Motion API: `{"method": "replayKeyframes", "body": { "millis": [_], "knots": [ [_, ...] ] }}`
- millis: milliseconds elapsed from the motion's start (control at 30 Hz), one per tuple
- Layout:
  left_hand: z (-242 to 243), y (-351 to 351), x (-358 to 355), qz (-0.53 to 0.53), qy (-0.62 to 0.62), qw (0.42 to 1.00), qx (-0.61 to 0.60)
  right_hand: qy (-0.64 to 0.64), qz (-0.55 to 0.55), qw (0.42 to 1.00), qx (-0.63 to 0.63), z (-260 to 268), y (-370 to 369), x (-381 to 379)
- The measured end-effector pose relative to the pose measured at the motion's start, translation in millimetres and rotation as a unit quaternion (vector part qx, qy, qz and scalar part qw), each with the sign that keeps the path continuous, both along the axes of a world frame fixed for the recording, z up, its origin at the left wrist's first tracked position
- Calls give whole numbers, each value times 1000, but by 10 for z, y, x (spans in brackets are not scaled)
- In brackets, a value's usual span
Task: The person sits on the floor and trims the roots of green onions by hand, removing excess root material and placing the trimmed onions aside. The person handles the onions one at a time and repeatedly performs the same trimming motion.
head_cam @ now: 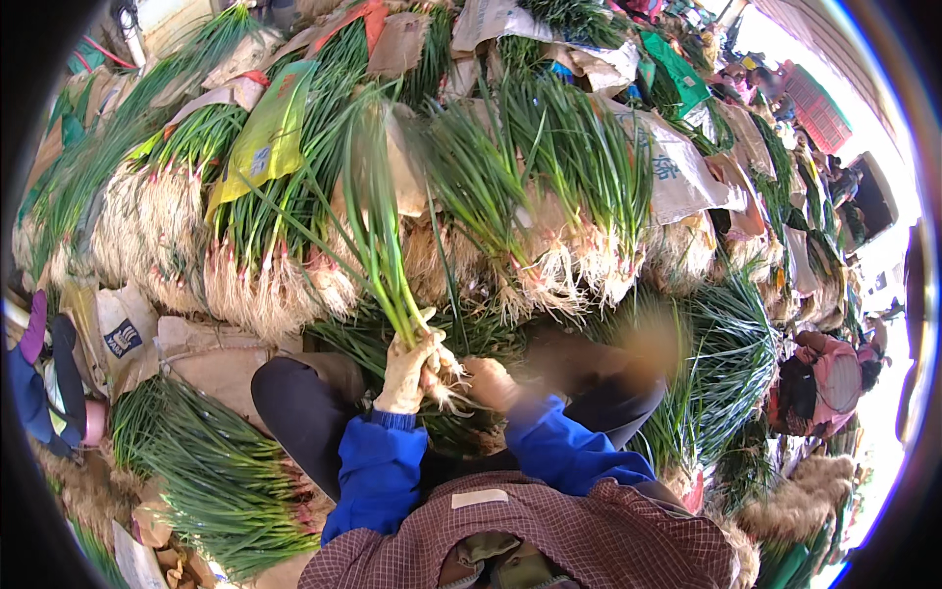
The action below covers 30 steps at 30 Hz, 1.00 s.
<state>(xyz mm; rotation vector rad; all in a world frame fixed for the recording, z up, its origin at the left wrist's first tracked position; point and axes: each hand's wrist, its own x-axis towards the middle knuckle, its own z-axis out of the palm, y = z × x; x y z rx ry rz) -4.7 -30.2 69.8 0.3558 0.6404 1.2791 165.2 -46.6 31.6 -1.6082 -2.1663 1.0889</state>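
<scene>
My left hand (403, 374), in a pale, soiled glove, is shut on a bunch of green onions (394, 294). Their long green leaves point away from me, and their reddish-white bulbs and roots (441, 386) stick out at the right side of the hand. Close by on the right, my right hand (491, 383) is near the root ends; it is blurred, and its fingertips and any hold on the roots cannot be made out. Loose green leaves (353, 335) lie under and around both hands, between my knees.
Rows of rooted green onions (257, 287) stretch across the front, partly covered by a yellow sack (265, 140) and a white woven sack (673, 173). A large bundle (228, 471) lies at lower left, another (728, 353) at right. People (828, 383) (44, 383) sit at both sides.
</scene>
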Motion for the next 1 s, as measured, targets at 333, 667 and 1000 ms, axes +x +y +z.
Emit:
{"method": "replayKeyframes", "body": {
  "millis": [333,667,1000],
  "knots": [
    [-252,95,-30,-23,-108,992,-54,-332,-166,845,384,-114,1073,594],
    [-219,64,-21,-16,-89,996,18,-166,-207,905,334,-54,988,596],
    [-172,62,33,-37,18,996,-82,-266,-254,896,247,286,1079,702]
  ]
}}
